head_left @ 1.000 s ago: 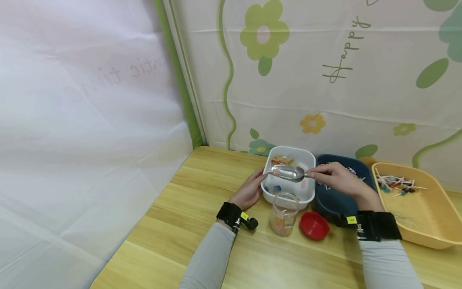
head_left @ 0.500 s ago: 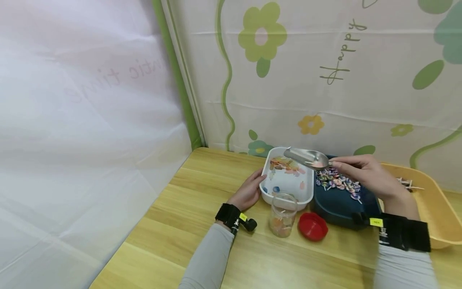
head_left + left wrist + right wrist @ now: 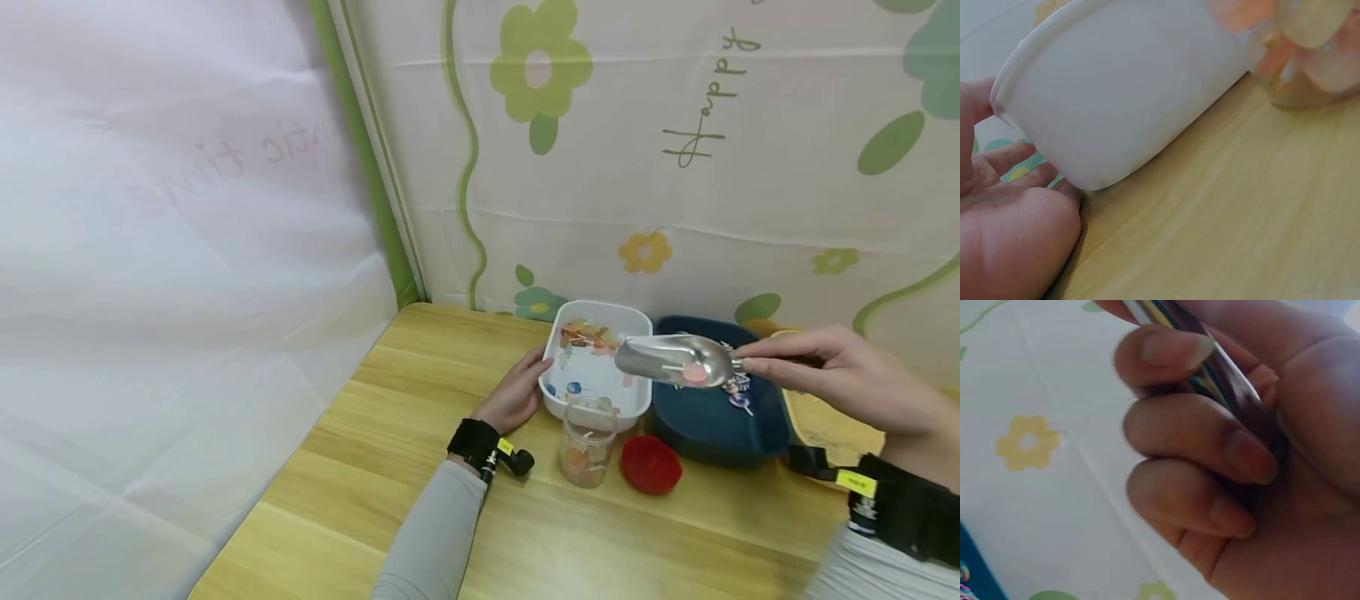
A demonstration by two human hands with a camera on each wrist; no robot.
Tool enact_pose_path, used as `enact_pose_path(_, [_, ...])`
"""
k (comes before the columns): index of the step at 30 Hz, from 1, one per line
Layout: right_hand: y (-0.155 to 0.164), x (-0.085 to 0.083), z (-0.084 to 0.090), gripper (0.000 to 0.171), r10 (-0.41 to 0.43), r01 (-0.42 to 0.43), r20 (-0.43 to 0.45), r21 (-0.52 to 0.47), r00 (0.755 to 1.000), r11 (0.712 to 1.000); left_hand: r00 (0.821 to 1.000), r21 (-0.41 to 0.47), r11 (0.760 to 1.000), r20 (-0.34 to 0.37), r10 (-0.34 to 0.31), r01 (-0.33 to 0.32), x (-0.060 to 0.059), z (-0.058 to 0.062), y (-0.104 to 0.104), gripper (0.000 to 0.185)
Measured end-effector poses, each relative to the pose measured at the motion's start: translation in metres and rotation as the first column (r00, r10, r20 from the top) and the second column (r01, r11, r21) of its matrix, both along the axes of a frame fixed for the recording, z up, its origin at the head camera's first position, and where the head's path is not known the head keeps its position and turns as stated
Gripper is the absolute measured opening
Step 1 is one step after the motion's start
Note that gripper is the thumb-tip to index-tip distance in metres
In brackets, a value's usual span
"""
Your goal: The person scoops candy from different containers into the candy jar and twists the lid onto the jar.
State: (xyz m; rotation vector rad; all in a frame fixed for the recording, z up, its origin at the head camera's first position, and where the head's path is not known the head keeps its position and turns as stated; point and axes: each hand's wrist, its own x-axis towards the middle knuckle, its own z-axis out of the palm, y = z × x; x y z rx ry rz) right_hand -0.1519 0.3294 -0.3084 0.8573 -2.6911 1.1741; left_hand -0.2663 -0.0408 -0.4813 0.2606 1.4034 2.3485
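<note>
Two hands are busy at the wooden table (image 3: 465, 350). The right hand (image 3: 832, 375) has its fingers (image 3: 1197, 434) curled tight round the handle of a metal scoop (image 3: 672, 360), the handle running through the fist and out past the fingertips. The scoop's bowl hangs in the air over the gap between the white tub (image 3: 596, 398) and the dark blue tray (image 3: 712, 425), with a pink sweet lying in it. The left hand (image 3: 517, 392) rests against the white tub's near left corner, fingers relaxed and flat along its wall, gripping nothing. Just in front of the tub stand a clear jar (image 3: 587, 442) with sweets inside and a red lid (image 3: 650, 464) beside it.
</note>
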Motion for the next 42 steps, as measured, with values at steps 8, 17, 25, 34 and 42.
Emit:
enact_pose_path(8, [-0.007, 0.017, 0.012, 0.026, -0.037, 0.033, 0.015, 0.226, 0.999, 0.973, 1.0, 0.007, 1.0, -0.017, -0.004, 0.004, -0.002, 0.001, 0.001, 0.054])
enact_pose_path(17, [-0.019, 0.021, 0.015, 0.021, 0.022, -0.033, 0.042, 0.288, 0.999, 0.957, 1.0, 0.002, 1.0, -0.022, -0.008, 0.008, -0.001, -0.001, 0.0, 0.053])
enact_pose_path(25, [-0.019, 0.023, 0.017, 0.022, -0.042, 0.011, 0.077, 0.36, 0.996, 0.933, 1.0, -0.005, 1.0, -0.012, -0.003, 0.003, 0.0, -0.001, 0.0, 0.052])
enact_pose_path(34, [-0.019, 0.025, 0.017, 0.019, -0.085, 0.059, 0.056, 0.36, 0.995, 0.931, 0.999, 0.011, 1.0, -0.033, -0.015, 0.015, 0.0, -0.001, 0.001, 0.053])
enact_pose_path(42, [-0.029, 0.011, 0.013, 0.018, -0.143, 0.14, -0.016, 0.359, 0.99, 0.923, 1.0, 0.012, 1.0, -0.027, -0.01, 0.011, 0.0, 0.0, 0.001, 0.053])
